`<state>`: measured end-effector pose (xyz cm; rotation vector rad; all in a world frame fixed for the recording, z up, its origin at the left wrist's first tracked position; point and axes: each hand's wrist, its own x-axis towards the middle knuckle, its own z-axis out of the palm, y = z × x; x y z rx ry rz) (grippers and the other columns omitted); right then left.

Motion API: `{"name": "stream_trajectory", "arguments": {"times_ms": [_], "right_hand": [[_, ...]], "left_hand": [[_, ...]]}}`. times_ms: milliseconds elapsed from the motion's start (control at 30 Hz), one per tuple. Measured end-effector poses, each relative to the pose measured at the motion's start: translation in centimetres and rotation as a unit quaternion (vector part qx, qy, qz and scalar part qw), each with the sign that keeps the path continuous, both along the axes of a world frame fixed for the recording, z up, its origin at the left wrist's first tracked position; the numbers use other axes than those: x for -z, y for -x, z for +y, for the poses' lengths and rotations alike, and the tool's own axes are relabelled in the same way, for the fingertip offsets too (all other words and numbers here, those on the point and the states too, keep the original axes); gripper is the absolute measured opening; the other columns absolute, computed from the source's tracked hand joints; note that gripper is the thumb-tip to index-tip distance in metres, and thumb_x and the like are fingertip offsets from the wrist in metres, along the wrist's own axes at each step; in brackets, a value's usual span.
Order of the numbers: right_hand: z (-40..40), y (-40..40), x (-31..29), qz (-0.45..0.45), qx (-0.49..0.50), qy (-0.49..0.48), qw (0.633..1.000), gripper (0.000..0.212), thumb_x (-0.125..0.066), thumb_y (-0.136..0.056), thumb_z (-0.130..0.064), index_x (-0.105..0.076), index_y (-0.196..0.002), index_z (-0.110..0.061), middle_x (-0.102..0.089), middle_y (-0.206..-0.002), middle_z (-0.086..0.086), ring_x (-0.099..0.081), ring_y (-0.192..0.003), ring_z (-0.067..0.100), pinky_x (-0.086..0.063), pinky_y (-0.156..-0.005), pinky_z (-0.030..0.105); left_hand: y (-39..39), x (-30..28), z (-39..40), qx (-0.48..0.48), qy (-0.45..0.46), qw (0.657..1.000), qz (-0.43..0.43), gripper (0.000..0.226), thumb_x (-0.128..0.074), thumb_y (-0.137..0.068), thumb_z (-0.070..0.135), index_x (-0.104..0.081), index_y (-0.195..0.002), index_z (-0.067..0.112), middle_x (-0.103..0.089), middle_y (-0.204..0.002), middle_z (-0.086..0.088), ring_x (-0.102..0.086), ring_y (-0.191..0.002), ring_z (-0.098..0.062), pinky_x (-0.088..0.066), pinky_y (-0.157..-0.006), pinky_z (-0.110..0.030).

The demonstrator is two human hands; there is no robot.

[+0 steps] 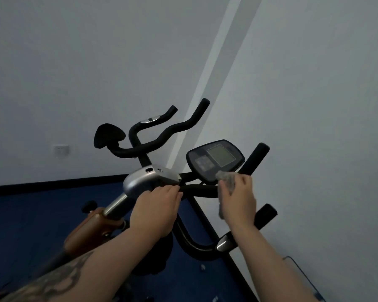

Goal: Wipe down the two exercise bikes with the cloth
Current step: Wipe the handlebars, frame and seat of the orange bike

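Note:
The near exercise bike has a dark console (215, 160) with a grey screen, black handlebars (254, 159) and a silver housing (148, 179). My right hand (238, 199) is shut on a grey cloth (226, 178), pressing it against the console's lower edge and the handlebar stem. My left hand (157, 211) grips the black bar just below the silver housing. A second bike's black handlebars (162, 136) and its seat (108, 135) stand behind, close to the wall.
White walls meet in a corner right behind the bikes. A dark skirting strip (52, 186) runs along blue floor (31, 225). An orange-brown frame piece (90, 227) with a black knob sits lower left. A wall socket (61, 149) is at left.

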<state>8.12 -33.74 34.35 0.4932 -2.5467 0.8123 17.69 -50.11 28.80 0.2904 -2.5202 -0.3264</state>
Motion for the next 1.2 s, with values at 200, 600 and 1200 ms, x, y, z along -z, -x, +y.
{"name": "stream_trajectory", "arguments": {"times_ms": [200, 600, 1200], "right_hand": [[0.2, 1.9, -1.7, -0.037, -0.072, -0.107, 0.991, 0.021, -0.055, -0.095, -0.042, -0.06, -0.111, -0.028, -0.045, -0.112, -0.014, -0.05, -0.085, 0.008, -0.04, -0.074, 0.026], [1.8, 2.8, -2.6, -0.057, -0.02, -0.052, 0.997, 0.017, -0.055, -0.096, -0.035, -0.058, -0.106, -0.021, -0.05, -0.115, -0.003, -0.051, -0.085, 0.012, -0.039, -0.074, 0.029], [2.7, 3.1, -3.7, -0.033, -0.077, -0.106, 0.991, 0.014, -0.059, -0.094, -0.034, -0.06, -0.107, -0.03, -0.048, -0.11, -0.018, -0.058, -0.089, 0.001, -0.048, -0.075, 0.023]], "left_hand": [[-0.2, -0.2, 0.2, 0.006, 0.006, 1.0, 0.012, 0.021, -0.048, -0.098, 0.036, -0.066, -0.104, 0.028, -0.069, -0.092, 0.011, -0.066, -0.076, -0.011, -0.051, -0.06, -0.031], [1.0, -1.3, -0.7, 0.038, -0.056, 0.995, -0.07, 0.02, -0.035, -0.102, 0.035, -0.049, -0.116, 0.028, -0.057, -0.108, 0.008, -0.055, -0.093, -0.015, -0.046, -0.07, -0.032], [7.7, -1.6, -2.6, 0.321, -0.201, 0.908, -0.18, 0.028, -0.029, -0.105, 0.042, -0.048, -0.097, 0.023, -0.054, -0.08, 0.006, -0.05, -0.072, -0.012, -0.04, -0.071, -0.032]]}}
